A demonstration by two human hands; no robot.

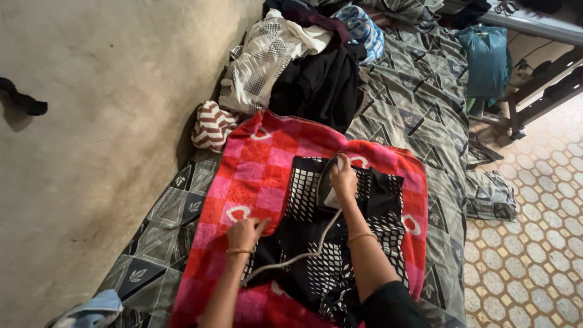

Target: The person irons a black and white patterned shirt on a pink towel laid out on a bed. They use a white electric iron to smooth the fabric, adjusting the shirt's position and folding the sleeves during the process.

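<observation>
Fingers of the right hand (344, 177) wrap around the handle of an electric iron (328, 182), pressing its soleplate onto a black-and-white checked garment (316, 243), while the left hand (244, 234) lies flat, fingers loosely together and holding nothing, pinning the cloth's near left edge. The garment lies spread on a red-and-pink checked towel (255, 176) with heart motifs, itself laid over a grey patterned bedsheet (413, 103) beside a bare wall (91, 152). The iron's pale cord (303, 255) trails back between the forearms. The pressing of the garment's upper part appears to be the step in hand; the next stroke would likely call for keeping the fabric taut under the left palm and the cord clear of the hot plate. Counted: one iron, one cord, one garment under the iron, one towel, two hands, each wrist with a thin bangle. A heap of unsorted clothes (291, 67) waits at the far end of the bed.
</observation>
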